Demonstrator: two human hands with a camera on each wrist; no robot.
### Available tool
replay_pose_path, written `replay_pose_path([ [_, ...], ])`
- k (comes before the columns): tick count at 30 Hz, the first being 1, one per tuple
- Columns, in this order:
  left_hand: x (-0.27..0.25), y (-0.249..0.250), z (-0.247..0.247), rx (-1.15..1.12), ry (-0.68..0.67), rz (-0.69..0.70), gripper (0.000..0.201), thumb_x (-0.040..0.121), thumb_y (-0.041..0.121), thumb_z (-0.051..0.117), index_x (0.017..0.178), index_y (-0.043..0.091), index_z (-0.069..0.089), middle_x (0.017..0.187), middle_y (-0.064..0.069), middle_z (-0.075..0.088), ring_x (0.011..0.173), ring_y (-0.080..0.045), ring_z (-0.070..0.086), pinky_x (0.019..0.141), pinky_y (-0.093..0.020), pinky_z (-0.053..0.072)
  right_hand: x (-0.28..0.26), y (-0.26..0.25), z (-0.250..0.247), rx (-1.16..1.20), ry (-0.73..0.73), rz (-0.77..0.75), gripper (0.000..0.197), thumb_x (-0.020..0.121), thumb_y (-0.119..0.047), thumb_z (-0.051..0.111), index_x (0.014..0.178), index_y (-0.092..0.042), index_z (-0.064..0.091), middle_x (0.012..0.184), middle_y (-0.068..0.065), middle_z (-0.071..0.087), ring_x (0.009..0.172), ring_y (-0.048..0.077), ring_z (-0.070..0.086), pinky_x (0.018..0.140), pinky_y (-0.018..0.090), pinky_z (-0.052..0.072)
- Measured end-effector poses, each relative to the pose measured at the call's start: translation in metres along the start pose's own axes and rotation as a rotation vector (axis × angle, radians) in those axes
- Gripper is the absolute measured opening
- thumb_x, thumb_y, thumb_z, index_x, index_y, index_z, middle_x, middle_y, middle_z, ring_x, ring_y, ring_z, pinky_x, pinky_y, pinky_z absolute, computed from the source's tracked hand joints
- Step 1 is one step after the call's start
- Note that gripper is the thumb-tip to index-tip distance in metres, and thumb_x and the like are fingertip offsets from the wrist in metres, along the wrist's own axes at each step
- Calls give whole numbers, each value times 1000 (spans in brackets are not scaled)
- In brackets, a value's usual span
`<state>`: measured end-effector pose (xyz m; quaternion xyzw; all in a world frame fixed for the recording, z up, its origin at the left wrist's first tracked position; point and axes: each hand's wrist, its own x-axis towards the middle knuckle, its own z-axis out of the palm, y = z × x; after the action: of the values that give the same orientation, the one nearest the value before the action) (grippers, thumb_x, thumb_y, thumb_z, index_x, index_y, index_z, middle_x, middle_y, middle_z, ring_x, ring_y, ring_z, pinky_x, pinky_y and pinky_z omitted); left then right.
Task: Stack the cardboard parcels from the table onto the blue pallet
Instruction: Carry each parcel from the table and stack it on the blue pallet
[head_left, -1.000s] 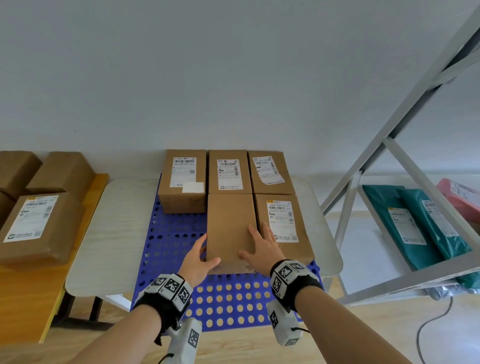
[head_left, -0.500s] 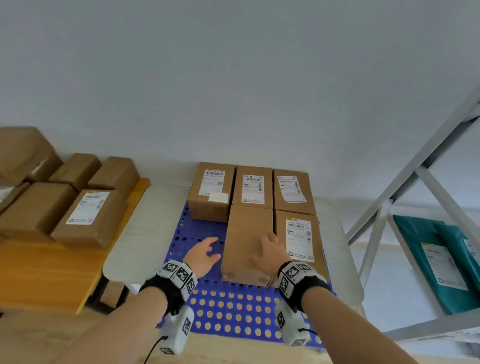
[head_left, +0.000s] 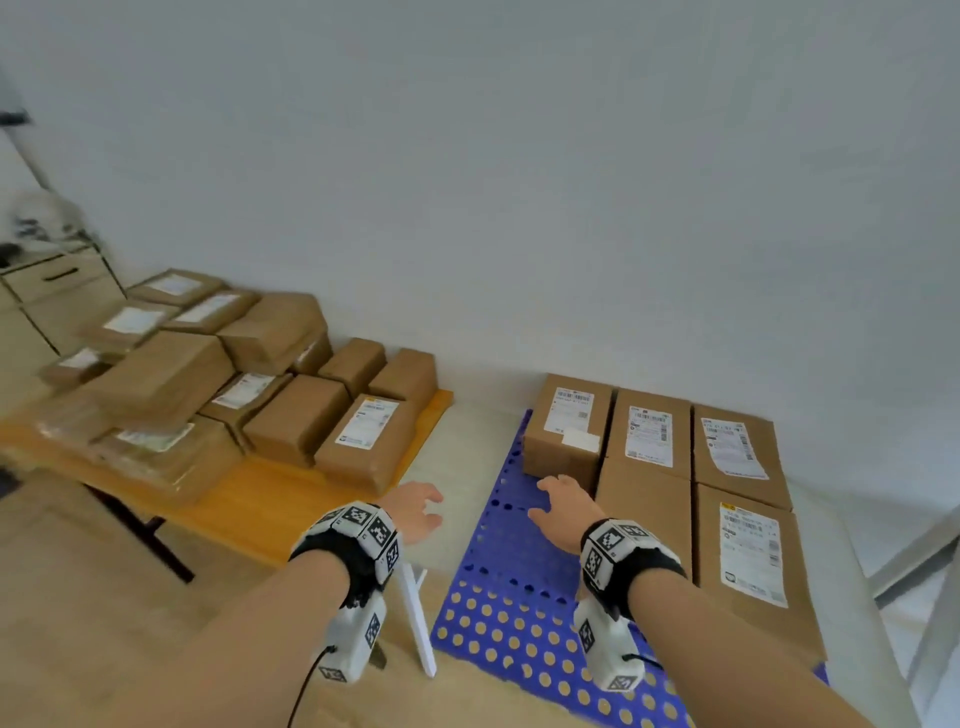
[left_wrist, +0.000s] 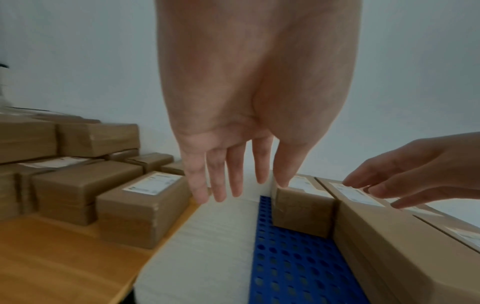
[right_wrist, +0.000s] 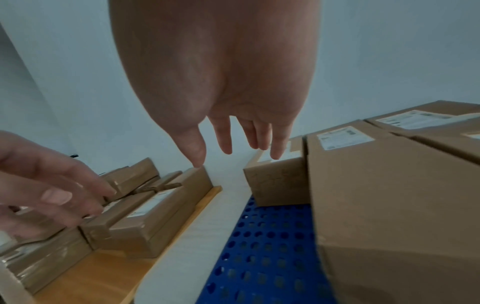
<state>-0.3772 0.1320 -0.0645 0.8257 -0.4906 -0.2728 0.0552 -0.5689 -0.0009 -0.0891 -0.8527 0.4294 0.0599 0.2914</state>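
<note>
Five rectangular cardboard parcels (head_left: 644, 488) lie flat, long axes toward twelve o'clock, on perforated blue pallet (head_left: 511, 571); both hands' fingers (head_left: 550, 486) spread, empty.

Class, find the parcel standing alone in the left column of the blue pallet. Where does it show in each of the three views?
Head: parcel at centre right, just beyond the right hand.
Left wrist: parcel right of centre, below the thumb.
Right wrist: parcel right of centre, under the fingers.
Shared landmark: blue pallet in front of it.
</note>
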Motion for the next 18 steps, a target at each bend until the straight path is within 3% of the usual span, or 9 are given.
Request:
replay_pose_path([
  [4,-17,-55,-25,65,58,-28,40,96,28,47,135,18,46,141,-1,45,127,-17,45,101,-25,35,8,-54,12,-33,14,-48,48,98,-31,44,141,-11,37,148,11,31,130,28,40,107,37,37],
  [12,-54,-177,-81,110,120,-100,40,97,29,45,136,21,45,143,1,43,127,-19,45,103,-30,39,16,-183,55,-87,44,-97,47,98,-32,43,141,-13,37,146,9,37,131,26,41,108,36,35],
  [18,-76,-262,-120,184,133,-107,40,98,28,45,136,20,44,142,0,45,125,-19,47,103,-31,40,30,-275,84,-108,38,-122,38,97,-29,44,129,-9,49,133,12,51,116,27,53,96,35,45],
])
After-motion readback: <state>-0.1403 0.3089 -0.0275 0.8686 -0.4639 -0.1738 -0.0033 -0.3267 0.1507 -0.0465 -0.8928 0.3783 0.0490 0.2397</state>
